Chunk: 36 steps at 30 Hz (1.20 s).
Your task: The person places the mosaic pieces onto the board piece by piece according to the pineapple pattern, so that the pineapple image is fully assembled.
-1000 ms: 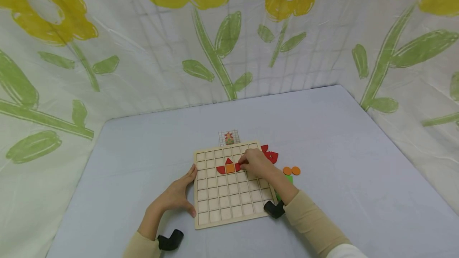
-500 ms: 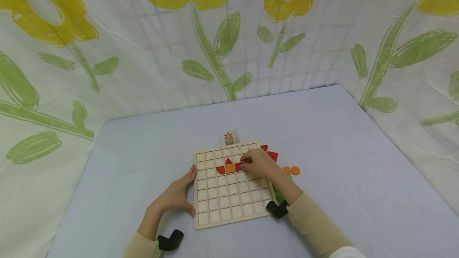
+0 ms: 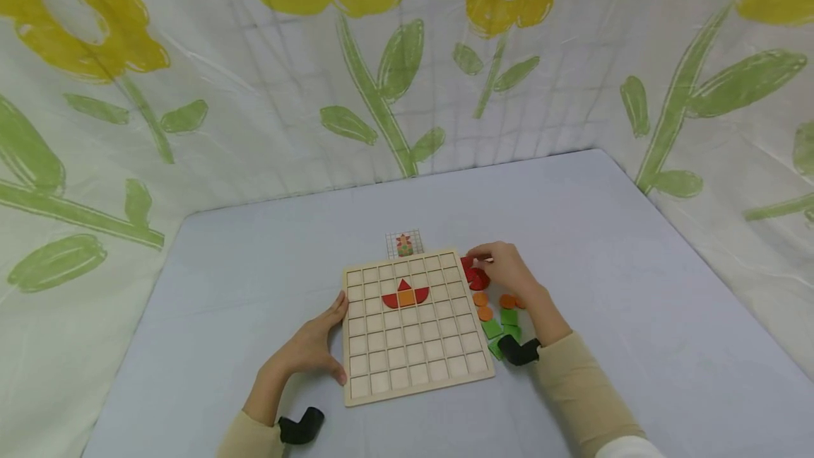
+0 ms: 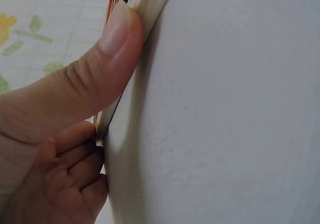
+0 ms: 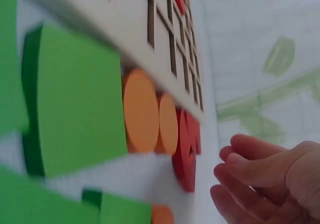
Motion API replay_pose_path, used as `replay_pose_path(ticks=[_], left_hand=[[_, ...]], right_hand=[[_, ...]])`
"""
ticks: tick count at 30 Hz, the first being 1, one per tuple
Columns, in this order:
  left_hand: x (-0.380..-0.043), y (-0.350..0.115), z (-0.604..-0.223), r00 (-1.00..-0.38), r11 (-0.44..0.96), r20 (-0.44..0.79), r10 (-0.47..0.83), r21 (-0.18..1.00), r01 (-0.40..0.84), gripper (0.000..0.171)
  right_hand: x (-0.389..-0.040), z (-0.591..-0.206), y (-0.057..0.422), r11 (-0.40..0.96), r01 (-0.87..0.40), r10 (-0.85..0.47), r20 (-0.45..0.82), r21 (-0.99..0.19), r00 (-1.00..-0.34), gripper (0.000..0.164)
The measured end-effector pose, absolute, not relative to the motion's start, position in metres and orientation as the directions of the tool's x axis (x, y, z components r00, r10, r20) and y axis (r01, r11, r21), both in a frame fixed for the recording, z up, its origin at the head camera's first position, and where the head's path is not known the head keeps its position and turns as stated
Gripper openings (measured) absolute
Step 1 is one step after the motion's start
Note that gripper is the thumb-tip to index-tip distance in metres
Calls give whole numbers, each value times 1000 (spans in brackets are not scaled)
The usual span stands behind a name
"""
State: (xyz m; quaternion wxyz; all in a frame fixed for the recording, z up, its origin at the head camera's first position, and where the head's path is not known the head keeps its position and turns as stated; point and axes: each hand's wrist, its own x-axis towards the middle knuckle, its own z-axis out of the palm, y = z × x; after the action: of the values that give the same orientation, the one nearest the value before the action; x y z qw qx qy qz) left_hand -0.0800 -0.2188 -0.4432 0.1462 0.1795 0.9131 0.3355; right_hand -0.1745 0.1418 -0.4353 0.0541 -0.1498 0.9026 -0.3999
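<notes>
A wooden grid board (image 3: 416,355) lies on the table. In its upper cells sit a red triangle (image 3: 403,285), an orange square (image 3: 406,297) beneath it, and red quarter-circle pieces (image 3: 390,300) on both sides. My left hand (image 3: 311,348) rests against the board's left edge, thumb and fingertips touching it. Off the board's upper right side, my right hand (image 3: 509,267) hovers over the loose red pieces (image 3: 477,279). In the right wrist view its fingers (image 5: 250,176) are loosely bent with nothing visible between them, beside the red pieces (image 5: 185,154).
Orange discs (image 3: 485,313) and green pieces (image 3: 492,329) lie along the board's right side. A small pattern card (image 3: 405,244) lies behind the board. Flower-printed cloth (image 3: 280,104) hangs at the table's back and sides. Black wrist fittings (image 3: 302,426) sit near both sleeves.
My right hand has left the quarter-circle on the board and moved right to the loose red pieces. More orange and green pieces are uncovered. The left hand stays put.
</notes>
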Motion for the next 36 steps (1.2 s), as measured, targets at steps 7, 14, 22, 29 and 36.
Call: replay_pose_path(ticks=[7, 14, 22, 29, 36], left_hand=[[-80, -216, -440, -897, 746, -195, 396, 638, 191, 132], [-81, -216, -440, -895, 747, -198, 399, 637, 192, 132], [-82, -217, -443, -897, 746, -199, 396, 638, 188, 132], [-82, -218, -446, -898, 750, -196, 395, 633, 192, 132], [-82, -218, -445, -897, 748, -200, 393, 637, 186, 133]], right_hand=[[-181, -438, 158, 666, -178, -288, -29, -724, -957, 32], [-178, -438, 161, 697, -119, -314, -152, -708, -937, 44], [-175, -440, 161, 718, -133, -347, -185, -683, -919, 39], [-175, -441, 164, 756, -123, -308, -183, -643, -934, 34], [-171, -441, 166, 791, -105, -242, -150, -603, -959, 26]])
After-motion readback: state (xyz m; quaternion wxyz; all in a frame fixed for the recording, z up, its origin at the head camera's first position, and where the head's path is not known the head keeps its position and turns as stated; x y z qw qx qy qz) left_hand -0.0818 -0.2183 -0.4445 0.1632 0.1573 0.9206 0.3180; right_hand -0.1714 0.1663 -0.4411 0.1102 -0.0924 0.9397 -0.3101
